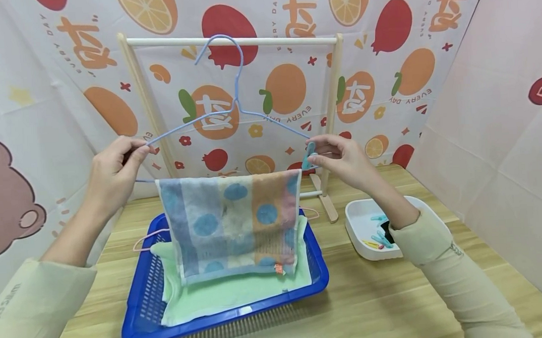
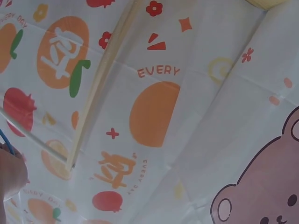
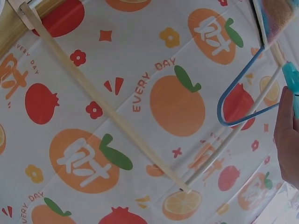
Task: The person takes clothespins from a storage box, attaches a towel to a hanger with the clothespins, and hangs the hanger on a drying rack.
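Note:
In the head view my left hand [image 1: 115,168] pinches the left shoulder of a blue wire hanger [image 1: 237,90], its hook pointing up. A small towel [image 1: 237,221] with stripes and blue dots is draped over the hanger's lower bar. At the hanger's right end my right hand [image 1: 343,158] holds a teal clothespin [image 1: 308,156] between thumb and fingers, close to the towel's upper right corner. The right wrist view shows the hanger's rounded end [image 3: 224,112] and the clothespin [image 3: 292,77] by the fingers. Only part of the left hand [image 2: 11,175] shows in the left wrist view.
Below the towel stands a blue basket [image 1: 132,311] with a green towel [image 1: 222,297] and a pink hanger [image 1: 142,242]. A wooden rack [image 1: 335,85] with a white rail [image 1: 283,39] rises behind. At right, a white tray [image 1: 357,236] holds several clothespins [image 1: 382,240].

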Motion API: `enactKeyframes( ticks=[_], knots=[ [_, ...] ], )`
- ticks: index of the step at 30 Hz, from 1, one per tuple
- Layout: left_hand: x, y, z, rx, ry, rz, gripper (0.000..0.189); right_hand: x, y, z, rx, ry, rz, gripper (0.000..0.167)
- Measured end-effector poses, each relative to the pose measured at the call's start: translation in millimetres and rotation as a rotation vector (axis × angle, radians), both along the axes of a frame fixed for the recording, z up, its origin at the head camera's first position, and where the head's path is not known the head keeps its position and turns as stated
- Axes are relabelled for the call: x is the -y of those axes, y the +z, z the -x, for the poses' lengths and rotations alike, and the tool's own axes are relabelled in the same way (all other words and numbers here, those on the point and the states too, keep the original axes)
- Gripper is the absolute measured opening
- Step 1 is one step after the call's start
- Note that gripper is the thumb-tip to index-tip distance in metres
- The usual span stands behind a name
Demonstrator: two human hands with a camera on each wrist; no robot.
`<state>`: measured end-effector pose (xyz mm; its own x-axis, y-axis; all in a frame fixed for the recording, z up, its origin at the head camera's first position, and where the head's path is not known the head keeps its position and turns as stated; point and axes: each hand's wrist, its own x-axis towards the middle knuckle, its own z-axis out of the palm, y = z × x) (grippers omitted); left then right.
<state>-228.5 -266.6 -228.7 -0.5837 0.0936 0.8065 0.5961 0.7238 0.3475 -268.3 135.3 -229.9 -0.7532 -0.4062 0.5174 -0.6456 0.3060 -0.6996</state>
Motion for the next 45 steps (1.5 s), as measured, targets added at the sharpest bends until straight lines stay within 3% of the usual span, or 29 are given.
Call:
enactKeyframes(
  ticks=[9, 19, 28, 39, 45],
  knots=[
    [-2.4, 12.6, 0.2, -0.047, 0.009, -0.022, 0.012, 2.1, 5.4, 8.4, -0.057, 0.001, 0.046, 0.029],
    [-3.1, 37.6, -4.6, -0.101, 0.038, -0.086, 0.020, 2.9, 21.1, 11.3, -0.138, -0.001, 0.195, 0.026],
    [-6.6, 56.8, -8.0, -0.118, 0.054, -0.136, 0.017, 6.9, 35.0, 11.5, -0.308, -0.042, 0.260, 0.022],
    [-5.5, 61.8, -2.2, -0.099, 0.058, -0.106, 0.018, 12.7, 46.6, 11.6, -0.290, -0.060, 0.217, 0.022],
    [-5.9, 61.4, 4.3, -0.107, 0.029, -0.107, 0.020, 13.6, 46.5, 18.3, -0.275, -0.066, 0.196, 0.020]
  ],
)
